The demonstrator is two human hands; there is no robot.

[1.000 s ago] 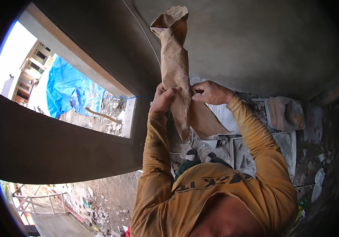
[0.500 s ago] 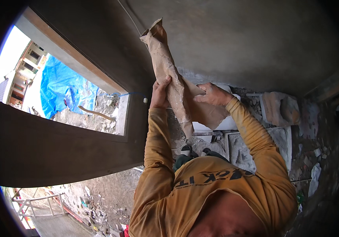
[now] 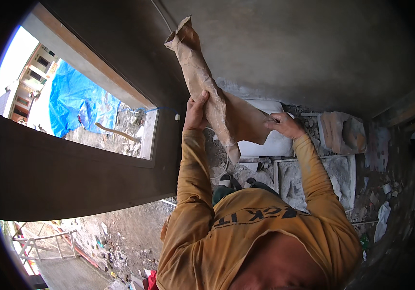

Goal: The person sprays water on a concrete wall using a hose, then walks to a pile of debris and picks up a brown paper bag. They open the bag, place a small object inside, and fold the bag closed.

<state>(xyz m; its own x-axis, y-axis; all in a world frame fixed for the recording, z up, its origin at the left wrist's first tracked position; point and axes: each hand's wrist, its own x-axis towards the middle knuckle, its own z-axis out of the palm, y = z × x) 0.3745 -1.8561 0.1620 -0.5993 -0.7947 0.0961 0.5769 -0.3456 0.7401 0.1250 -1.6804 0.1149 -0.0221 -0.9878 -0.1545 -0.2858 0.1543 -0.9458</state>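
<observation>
A long sheet of crumpled brown paper [image 3: 226, 112], partly rolled into a loose tube, slants up and away to the left in front of me. My left hand [image 3: 196, 111] is closed around the left side of the tube, below its middle. Out to the right, my right hand [image 3: 285, 125] pinches the edge of the loose flap, which stretches away from the roll. The tube's far end gapes, and its lower end hangs above my feet.
Below the paper lies a white sack [image 3: 260, 150]. A framed shallow tray [image 3: 333, 176] of grey material sits near my right arm, with a torn brown bag [image 3: 335, 128] beyond. Plastered walls stand ahead and left; a blue tarp [image 3: 77, 99] shows through the window opening.
My right hand has moved right and slightly down along the flap to its edge, spreading the flap wider. The tube's far end has shifted slightly up and left; my left hand keeps its hold.
</observation>
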